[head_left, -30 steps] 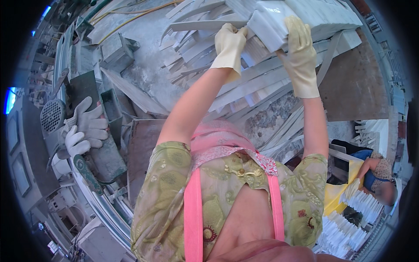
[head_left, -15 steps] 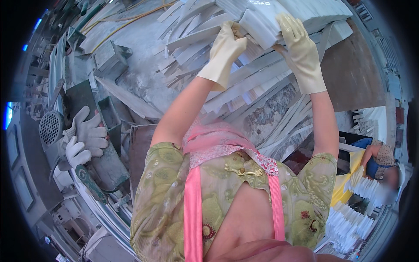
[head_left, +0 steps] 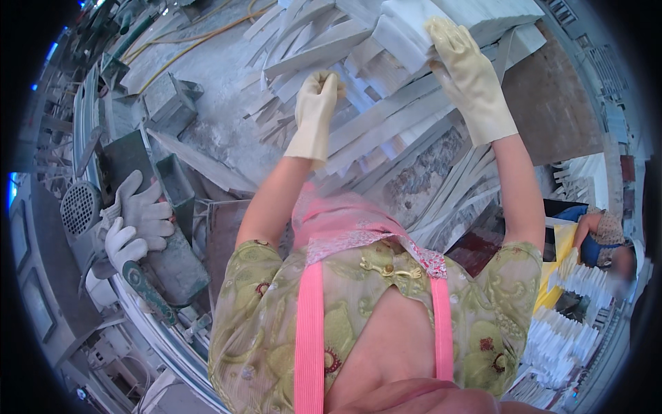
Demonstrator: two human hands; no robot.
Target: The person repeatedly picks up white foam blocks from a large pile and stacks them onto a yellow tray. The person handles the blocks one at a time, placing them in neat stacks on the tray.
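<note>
— How were the hands gripping?
— The right hand [head_left: 470,83], in a pale rubber glove, lay flat and spread against the side of a white stone block [head_left: 441,24] at the top of the heap, fingers extended rather than curled; it pressed on the block more than it clasped it. The left hand [head_left: 316,110], gloved the same, was closed narrowly with its fingertips hooked on the end of a long stone strip [head_left: 386,114] lower in the pile. Whether it truly pinched the strip, I could not tell.

— Where did the block sit?
— On top of a stack of pale cut strips [head_left: 358,90] fanned out in front of the person, arms raised to reach it. The flat palm probably steadied it against sliding off the sloping pile.

— Anything else around?
— A pair of worn work gloves [head_left: 134,221] lay to the left on a machine, beside a round grille [head_left: 79,207]. To the right, another person [head_left: 607,234] bent near rows of stacked white tiles [head_left: 565,331].
</note>
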